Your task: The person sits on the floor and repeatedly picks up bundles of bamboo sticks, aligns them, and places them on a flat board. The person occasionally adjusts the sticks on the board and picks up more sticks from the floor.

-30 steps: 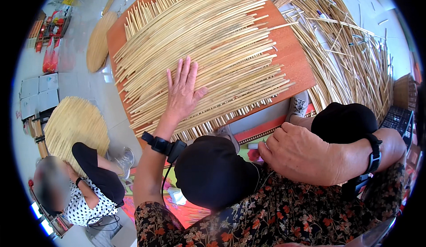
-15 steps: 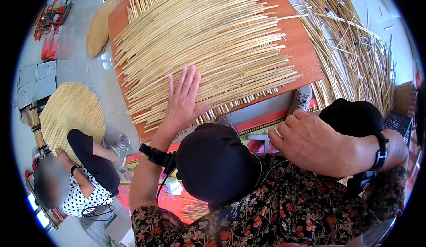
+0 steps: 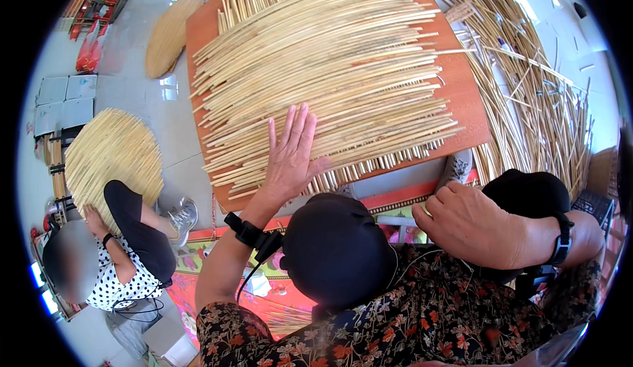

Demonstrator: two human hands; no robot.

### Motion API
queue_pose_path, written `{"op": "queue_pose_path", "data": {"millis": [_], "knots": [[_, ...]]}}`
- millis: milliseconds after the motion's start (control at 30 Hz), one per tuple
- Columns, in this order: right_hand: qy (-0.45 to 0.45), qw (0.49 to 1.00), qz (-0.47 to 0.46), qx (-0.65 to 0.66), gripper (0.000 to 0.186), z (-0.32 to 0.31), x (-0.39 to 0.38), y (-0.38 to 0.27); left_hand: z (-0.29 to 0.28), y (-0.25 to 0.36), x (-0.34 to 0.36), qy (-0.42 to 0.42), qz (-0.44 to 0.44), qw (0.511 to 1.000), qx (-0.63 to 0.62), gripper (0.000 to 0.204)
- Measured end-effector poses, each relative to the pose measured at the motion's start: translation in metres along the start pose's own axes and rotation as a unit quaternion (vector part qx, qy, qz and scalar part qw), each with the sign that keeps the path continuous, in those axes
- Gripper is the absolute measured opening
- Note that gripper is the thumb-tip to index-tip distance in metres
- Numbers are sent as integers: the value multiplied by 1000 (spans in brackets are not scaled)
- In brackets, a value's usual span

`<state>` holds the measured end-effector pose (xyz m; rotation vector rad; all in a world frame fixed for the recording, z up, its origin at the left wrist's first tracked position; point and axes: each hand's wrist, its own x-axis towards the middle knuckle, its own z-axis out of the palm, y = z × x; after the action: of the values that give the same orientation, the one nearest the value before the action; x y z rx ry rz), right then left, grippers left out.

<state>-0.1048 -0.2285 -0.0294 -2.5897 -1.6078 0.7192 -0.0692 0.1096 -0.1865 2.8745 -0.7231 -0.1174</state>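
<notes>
Presently left hand [image 3: 290,156] flat, fingers spread, pressing reed mat [image 3: 330,70] on board [image 3: 471,96]; right hand [image 3: 471,225] loosely curled, empty, on knee [image 3: 527,195].

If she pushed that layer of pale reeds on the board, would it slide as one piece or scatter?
Probably scatter: the reeds look like separate thin sticks lying loose, with uneven ends. They seem light and fairly stiff, lying straight across the board. Her flat left hand likely keeps them from rolling.

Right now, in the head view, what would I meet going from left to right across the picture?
Round woven mat beside a seated person → left hand flat on the reed strips laid on the wooden board → right hand resting on a black-clad knee → loose pile of reeds.
</notes>
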Motion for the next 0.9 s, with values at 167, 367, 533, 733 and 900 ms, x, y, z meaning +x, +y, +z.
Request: {"op": "queue_pose_path", "data": {"millis": [167,367,533,733,900], "knots": [[22,1000,-11,-15,17,2,1,4,7,-15,13,-1,-23,999,30,89],[41,999,-20,5,17,2,2,7,-9,-34,41,42,-43,997,37,89],[46,999,-14,4,20,2,0,8,3,-43,45,0,-54,997,54,88],[44,998,-26,29,21,2,2,13,-10,-66,93,11,-72,996,55,88],[60,997,-22,34,19,1,3,17,6,-78,102,3,-77,995,66,88]]}}
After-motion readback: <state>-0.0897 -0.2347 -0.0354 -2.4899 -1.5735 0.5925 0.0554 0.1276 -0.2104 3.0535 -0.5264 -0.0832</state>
